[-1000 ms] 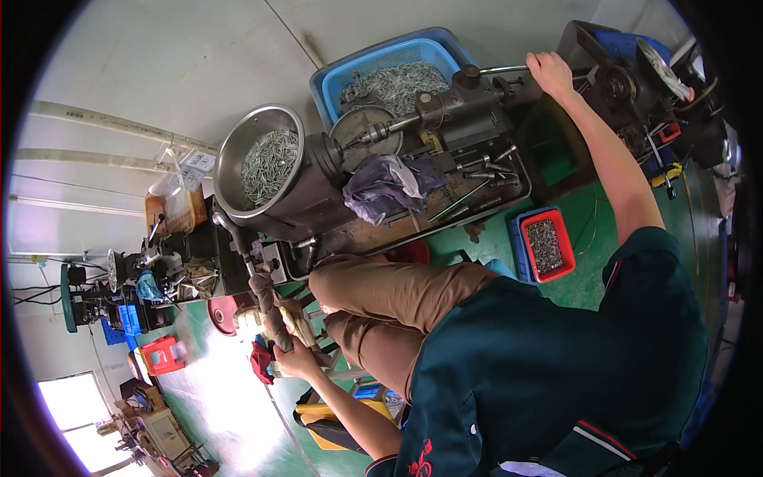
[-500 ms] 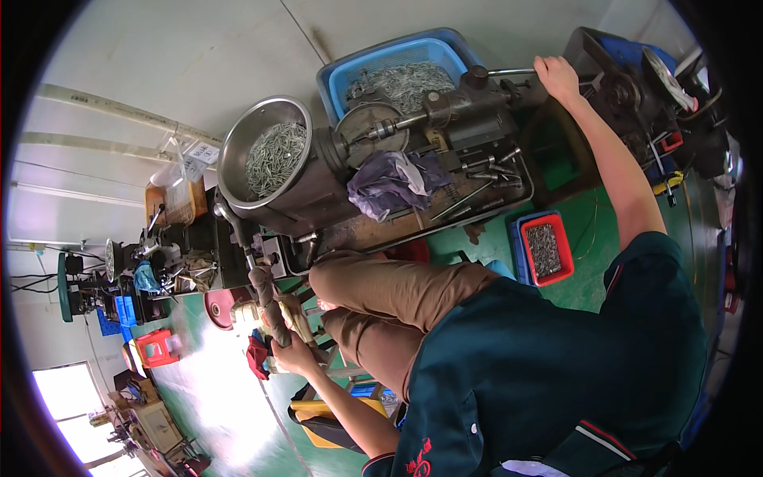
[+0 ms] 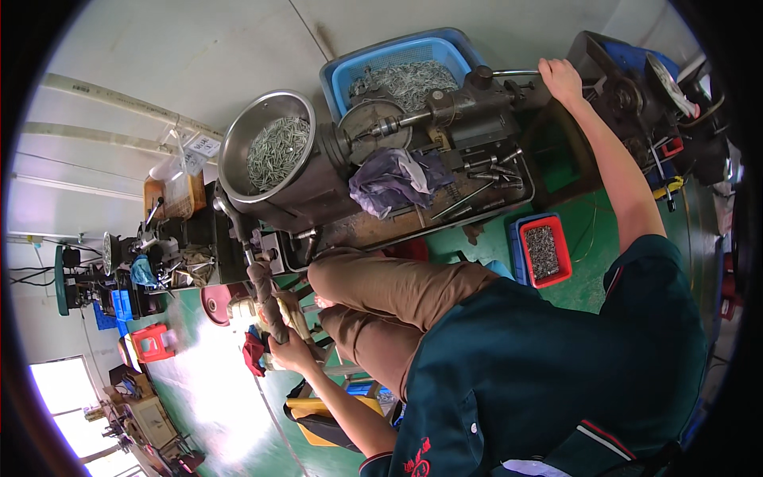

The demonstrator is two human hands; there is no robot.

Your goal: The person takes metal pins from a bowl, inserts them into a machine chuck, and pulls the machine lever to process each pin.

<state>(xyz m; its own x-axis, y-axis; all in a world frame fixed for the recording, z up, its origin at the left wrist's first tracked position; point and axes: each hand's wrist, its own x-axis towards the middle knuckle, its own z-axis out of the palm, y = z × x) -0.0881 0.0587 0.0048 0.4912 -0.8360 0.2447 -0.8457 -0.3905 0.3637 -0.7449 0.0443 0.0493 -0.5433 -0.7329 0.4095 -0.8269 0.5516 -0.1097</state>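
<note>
My right hand (image 3: 561, 81) is closed around the end of a metal lever (image 3: 517, 72) at the right of a bench lathe's tailstock (image 3: 477, 111). Lower left, my left hand (image 3: 291, 351) grips the cloth-wrapped end of a long lever (image 3: 269, 306), which rises to the headstock (image 3: 298, 191). Between headstock and tailstock sits a drill chuck (image 3: 386, 127); its tip and any workpiece are too small to make out. On the headstock rests a steel bowl (image 3: 238, 179) full of small metal pins (image 3: 276, 155). A purple-grey rag (image 3: 389, 184) lies in front of the chuck.
A blue basket (image 3: 342, 79) of metal parts stands behind the lathe. Loose tools (image 3: 493, 171) lie on the bed tray's right part. On the green floor is a red bin (image 3: 566, 266) of small parts. More machines (image 3: 175, 266) stand left, and a red stool (image 3: 152, 343) beyond.
The whole view has shifted very slightly. Both hands keep their grips on the levers, with no clear movement of either lever.
</note>
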